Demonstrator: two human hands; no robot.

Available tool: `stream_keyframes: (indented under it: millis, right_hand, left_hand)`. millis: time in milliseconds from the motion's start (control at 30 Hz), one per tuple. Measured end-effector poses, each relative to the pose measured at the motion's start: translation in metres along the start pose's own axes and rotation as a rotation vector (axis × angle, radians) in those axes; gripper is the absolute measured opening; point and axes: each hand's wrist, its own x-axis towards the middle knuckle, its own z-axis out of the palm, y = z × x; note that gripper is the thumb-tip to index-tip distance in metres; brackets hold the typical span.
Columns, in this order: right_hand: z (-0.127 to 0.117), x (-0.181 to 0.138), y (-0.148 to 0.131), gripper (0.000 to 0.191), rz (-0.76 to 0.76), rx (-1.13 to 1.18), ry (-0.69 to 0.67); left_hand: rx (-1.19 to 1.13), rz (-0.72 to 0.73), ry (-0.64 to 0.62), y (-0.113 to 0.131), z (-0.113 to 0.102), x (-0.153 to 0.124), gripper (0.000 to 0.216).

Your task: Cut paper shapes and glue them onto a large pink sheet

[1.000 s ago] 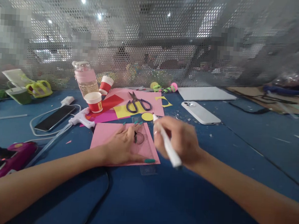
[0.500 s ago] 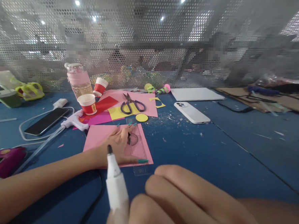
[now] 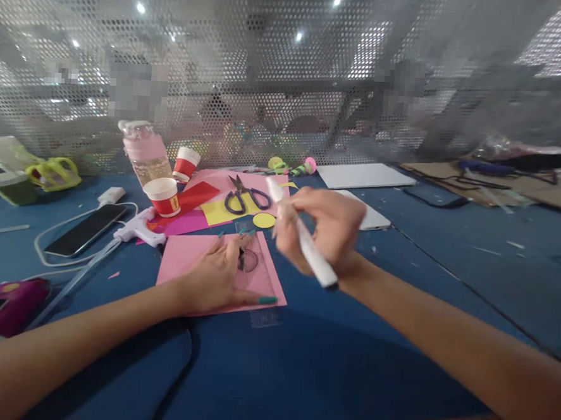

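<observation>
Spread flat, the left hand (image 3: pixel 210 275) presses a clear ruler (image 3: pixel 265 318) onto pink paper (image 3: pixel 177 254) on the counter (image 3: pixel 337 365), left of centre; the right hand (image 3: pixel 334 223) grips a white marker (image 3: pixel 313 253). Uneven palm pressure could let the ruler skid, its overhanging near end easily knocked

This looks like a craft workshop, though a craft classroom would look much the same. The blue counter (image 3: pixel 375 368) carries a glue gun (image 3: pixel 140 227), scissors (image 3: pixel 242 189), a clear ruler (image 3: pixel 267 317) and pink paper (image 3: pixel 177 254), with red and yellow sheets, a yellow disc (image 3: pixel 264 220) and small offcuts scattered about; a marker (image 3: pixel 312 250) is in use above it. A grey perforated screen (image 3: pixel 279 70) backs the counter, dotted with bright lights (image 3: pixel 298 37). A bottle (image 3: pixel 146 154), cups (image 3: pixel 164 200) and a phone (image 3: pixel 88 230) sit among the tools, and cardboard (image 3: pixel 428 174) lies at the right
</observation>
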Motion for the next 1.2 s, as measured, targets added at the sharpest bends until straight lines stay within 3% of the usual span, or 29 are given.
stream_keyframes:
  millis: [67, 133, 300, 600, 867, 1200]
  right_hand:
    - [0.002, 0.005, 0.030, 0.018, 0.016, 0.094, 0.093]
    - [0.003, 0.003, 0.054, 0.024, 0.140, 0.214, 0.124]
    - [0.003, -0.006, 0.084, 0.034, 0.452, 0.348, 0.060]
    - [0.006, -0.004, 0.089, 0.034, 0.701, 0.552, 0.079]
    - [0.005, -0.007, 0.091, 0.029, 0.704, 0.573, 0.013]
    - [0.004, -0.007, 0.093, 0.023, 0.747, 0.594, 0.017]
  left_hand:
    - [0.013, -0.015, -0.068, 0.002, -0.003, 0.001, 0.085]
    - [0.020, -0.030, -0.100, 0.003, -0.003, 0.001, 0.088]
    - [0.027, -0.034, -0.091, 0.001, -0.002, 0.002, 0.096]
    - [0.056, -0.026, -0.111, 0.000, -0.001, 0.003, 0.102]
    - [0.024, -0.052, -0.144, 0.002, -0.004, 0.001, 0.117]
    - [-0.023, -0.051, -0.156, 0.003, -0.004, 0.001, 0.116]
